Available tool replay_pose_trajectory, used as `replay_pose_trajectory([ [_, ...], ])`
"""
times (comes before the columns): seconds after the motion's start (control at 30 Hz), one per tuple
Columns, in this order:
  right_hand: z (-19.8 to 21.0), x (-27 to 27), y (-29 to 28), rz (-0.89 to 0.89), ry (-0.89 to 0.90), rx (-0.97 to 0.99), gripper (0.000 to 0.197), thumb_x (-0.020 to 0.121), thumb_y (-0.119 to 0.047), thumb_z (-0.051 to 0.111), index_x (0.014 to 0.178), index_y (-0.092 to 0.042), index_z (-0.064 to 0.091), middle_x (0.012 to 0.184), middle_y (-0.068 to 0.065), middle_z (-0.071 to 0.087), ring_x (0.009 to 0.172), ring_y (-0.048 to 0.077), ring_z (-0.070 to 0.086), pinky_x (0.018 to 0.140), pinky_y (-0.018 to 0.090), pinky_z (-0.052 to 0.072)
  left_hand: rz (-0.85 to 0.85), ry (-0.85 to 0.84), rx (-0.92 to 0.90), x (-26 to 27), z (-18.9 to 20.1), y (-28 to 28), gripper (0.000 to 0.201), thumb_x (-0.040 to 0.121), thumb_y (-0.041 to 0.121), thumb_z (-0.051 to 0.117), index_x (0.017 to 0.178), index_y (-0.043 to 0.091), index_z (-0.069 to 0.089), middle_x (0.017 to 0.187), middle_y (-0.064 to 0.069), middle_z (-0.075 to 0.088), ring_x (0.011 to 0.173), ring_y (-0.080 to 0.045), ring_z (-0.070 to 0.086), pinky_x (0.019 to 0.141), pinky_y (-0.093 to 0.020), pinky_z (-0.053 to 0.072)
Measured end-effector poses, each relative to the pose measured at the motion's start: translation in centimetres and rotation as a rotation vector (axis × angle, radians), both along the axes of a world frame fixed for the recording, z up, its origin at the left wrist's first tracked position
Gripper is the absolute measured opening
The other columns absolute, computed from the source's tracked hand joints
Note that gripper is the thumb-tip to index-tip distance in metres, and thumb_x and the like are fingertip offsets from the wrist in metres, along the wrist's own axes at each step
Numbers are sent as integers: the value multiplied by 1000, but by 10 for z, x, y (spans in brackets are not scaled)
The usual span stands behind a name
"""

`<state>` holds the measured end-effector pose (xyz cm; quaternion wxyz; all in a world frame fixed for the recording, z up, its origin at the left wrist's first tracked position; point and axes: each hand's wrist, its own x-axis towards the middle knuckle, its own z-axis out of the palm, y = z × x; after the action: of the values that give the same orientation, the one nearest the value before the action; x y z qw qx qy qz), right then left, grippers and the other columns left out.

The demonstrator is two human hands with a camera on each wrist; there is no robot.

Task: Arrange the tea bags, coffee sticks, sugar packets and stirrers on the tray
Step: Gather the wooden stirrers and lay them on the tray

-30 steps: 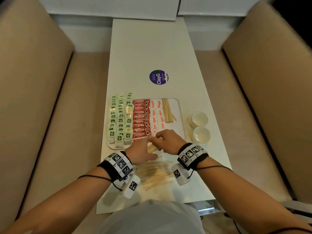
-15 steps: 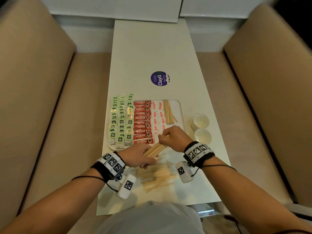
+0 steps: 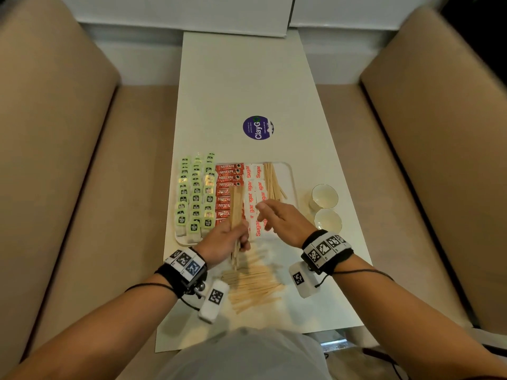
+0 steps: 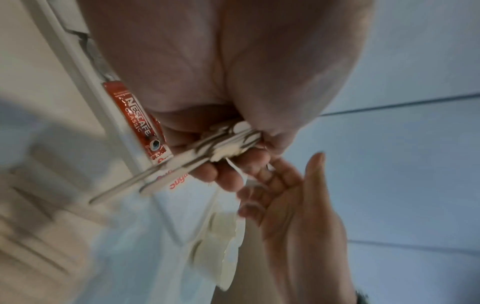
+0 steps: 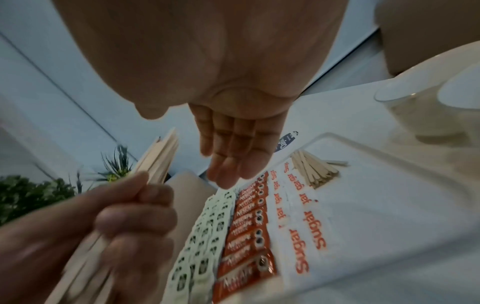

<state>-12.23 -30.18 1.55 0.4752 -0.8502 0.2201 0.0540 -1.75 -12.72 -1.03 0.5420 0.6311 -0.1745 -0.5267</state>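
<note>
My left hand (image 3: pixel 229 239) grips a bundle of wooden stirrers (image 3: pixel 236 212), held nearly upright above the tray's near edge; the same bundle (image 4: pixel 207 148) shows between its fingers in the left wrist view and rises (image 5: pixel 158 158) at the left of the right wrist view. My right hand (image 3: pixel 274 218) hovers open just right of the bundle, fingers straight (image 5: pixel 228 156), holding nothing. The white tray (image 3: pixel 290 182) carries rows of green tea bags (image 3: pixel 196 193), red coffee sticks (image 3: pixel 227 185), sugar packets (image 3: pixel 253 193) and a small stirrer bundle (image 3: pixel 274 182). More loose stirrers (image 3: pixel 252 283) lie on the table near me.
Two small white cups (image 3: pixel 325 197) (image 3: pixel 327 219) stand right of the tray. A round purple sticker (image 3: pixel 258 128) lies on the white table (image 3: pixel 247 78) beyond the tray. Beige sofa seats flank the table on both sides.
My left hand has lifted the stirrer bundle from lying low to nearly upright. My right hand has let go of it and opened beside it.
</note>
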Motion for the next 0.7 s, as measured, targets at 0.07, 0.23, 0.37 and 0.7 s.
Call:
replay_pose_trajectory([
  [0.07,-7,-8,4,143,63,-101,42,104,-50,44,102,-19,73,92,-2,73,81,16,69,80,38,56,122,21,-34,9,-1,-4,23,108,25,41,90,14,51,69,0,51,71,-22,56,70,-35,50],
  [0.23,-19,-25,37,521,124,-147,29,101,-36,57,119,-23,75,114,-7,76,93,6,69,87,23,50,314,99,-57,13,-1,-19,30,108,25,40,85,10,53,71,-4,54,69,-20,60,68,-33,51],
  [0.37,-18,-22,47,498,60,-175,33,101,-28,59,133,-22,67,117,4,74,90,17,64,80,19,39,309,169,-94,2,-5,-27,25,107,26,45,94,10,58,75,-9,52,66,-20,59,65,-31,52],
  [0.7,-18,-25,36,479,70,-169,26,99,-32,61,118,-24,76,110,-6,76,80,1,60,74,15,39,325,114,-125,6,-3,-23,21,107,26,43,102,13,59,68,-3,55,68,-23,60,73,-40,51],
])
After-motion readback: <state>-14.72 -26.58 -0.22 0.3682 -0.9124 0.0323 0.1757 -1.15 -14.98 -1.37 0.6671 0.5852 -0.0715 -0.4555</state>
